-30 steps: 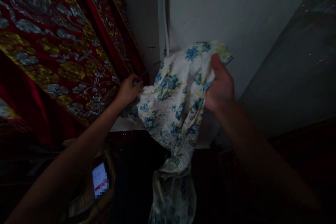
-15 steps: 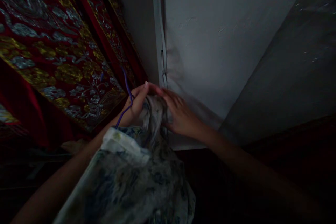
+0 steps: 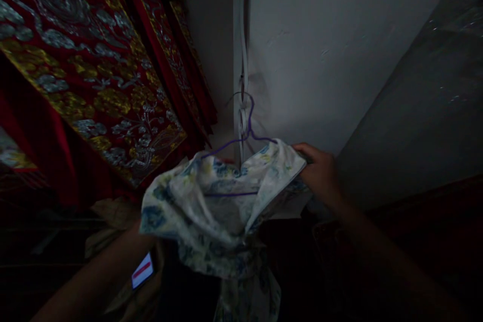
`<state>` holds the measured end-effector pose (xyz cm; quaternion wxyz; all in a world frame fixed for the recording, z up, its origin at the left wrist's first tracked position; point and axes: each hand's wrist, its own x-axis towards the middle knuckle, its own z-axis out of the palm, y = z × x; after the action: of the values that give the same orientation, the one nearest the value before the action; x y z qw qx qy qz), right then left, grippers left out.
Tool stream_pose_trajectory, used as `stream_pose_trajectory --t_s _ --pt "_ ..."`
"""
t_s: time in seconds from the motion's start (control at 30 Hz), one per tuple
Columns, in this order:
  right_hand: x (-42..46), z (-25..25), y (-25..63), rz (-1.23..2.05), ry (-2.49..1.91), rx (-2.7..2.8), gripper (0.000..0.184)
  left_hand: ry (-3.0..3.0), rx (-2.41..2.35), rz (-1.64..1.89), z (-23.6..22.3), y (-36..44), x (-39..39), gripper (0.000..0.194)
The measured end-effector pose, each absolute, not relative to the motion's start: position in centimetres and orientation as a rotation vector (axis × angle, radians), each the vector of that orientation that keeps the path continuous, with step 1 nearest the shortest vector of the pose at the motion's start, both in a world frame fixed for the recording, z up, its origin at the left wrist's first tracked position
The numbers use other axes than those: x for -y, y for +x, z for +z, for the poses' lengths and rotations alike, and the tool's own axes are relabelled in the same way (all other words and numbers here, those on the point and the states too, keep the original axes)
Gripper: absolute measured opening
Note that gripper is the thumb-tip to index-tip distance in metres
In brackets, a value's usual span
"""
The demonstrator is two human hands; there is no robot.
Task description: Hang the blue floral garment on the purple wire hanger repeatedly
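A: Where is the floral garment (image 3: 221, 216)?

B: In the middle of the view, draped on a purple hanger (image 3: 222, 148). The hanger's curved hook and sloping shoulders show above the collar, and its lower bar crosses behind the open neckline. The lower part of the cloth hangs down toward the bottom edge.

A: What is the right hand (image 3: 320, 170) doing?

B: It is closed on the garment, gripping the cloth by the shoulder on the right, thumb and fingers pinched near the edge.

A: And the left hand?

B: The left forearm (image 3: 101, 266) reaches in under the other shoulder, but the cloth hides the hand. I cannot tell whether it is wide, narrow or holding anything.

A: Does the hook hang on something?

B: I can't tell. It is in front of the pale strip (image 3: 237, 25) where a thin cable (image 3: 244, 55) runs down, beside a pale wall (image 3: 320, 20).

A: What else is around?

B: Red cloth (image 3: 109, 60) with gold and silver embroidery is on the left. Below the garment's left side, near the forearm, a phone (image 3: 142, 270) has its screen lit. The lower right is too dark to make out.
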<state>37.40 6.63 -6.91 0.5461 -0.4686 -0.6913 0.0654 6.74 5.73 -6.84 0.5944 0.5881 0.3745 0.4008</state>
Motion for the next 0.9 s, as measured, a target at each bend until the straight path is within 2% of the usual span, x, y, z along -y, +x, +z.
stream_pose_trajectory --t_s 0.1,0.17,0.2,0.33,0.53,0.67,0.77,0.83,0.9 --pt "-8.2 -5.4 40.8 0.039 -1.230 1.435 0.019 1.223 -1.017 0.832 -7.9 5.5 -4.3 0.058" --pt "-9.5 -4.1 42.0 -0.012 -1.244 1.392 0.022 1.053 -0.824 0.836 -8.1 5.3 -3.6 0.074" --pt "-10.1 -3.4 42.1 -0.031 -1.239 1.397 0.022 0.983 -0.737 0.871 -8.1 5.3 -3.3 0.077" --pt "-11.0 -1.0 39.7 -0.061 -1.175 1.501 0.016 0.885 -0.798 1.173 -8.2 6.3 -2.4 0.052" --pt "-9.1 -0.6 36.3 0.022 -1.136 1.686 0.014 0.676 -0.970 1.348 -9.7 8.1 0.2 0.063" --pt "-6.7 -2.8 36.5 -0.121 -1.140 1.577 0.029 0.588 -1.018 1.355 -12.5 8.9 1.8 0.061" --pt "-3.0 -7.0 34.9 -0.130 -1.091 1.311 0.031 0.555 -1.067 1.346 -14.8 9.2 2.9 0.057" --pt "0.0 -11.1 32.4 0.182 -1.103 1.043 0.023 0.529 -1.092 1.363 -15.8 9.3 3.6 0.055" --pt "2.7 -15.2 29.3 0.634 -1.181 0.883 0.030 0.522 -1.106 1.395 -16.1 9.3 4.1 0.056"
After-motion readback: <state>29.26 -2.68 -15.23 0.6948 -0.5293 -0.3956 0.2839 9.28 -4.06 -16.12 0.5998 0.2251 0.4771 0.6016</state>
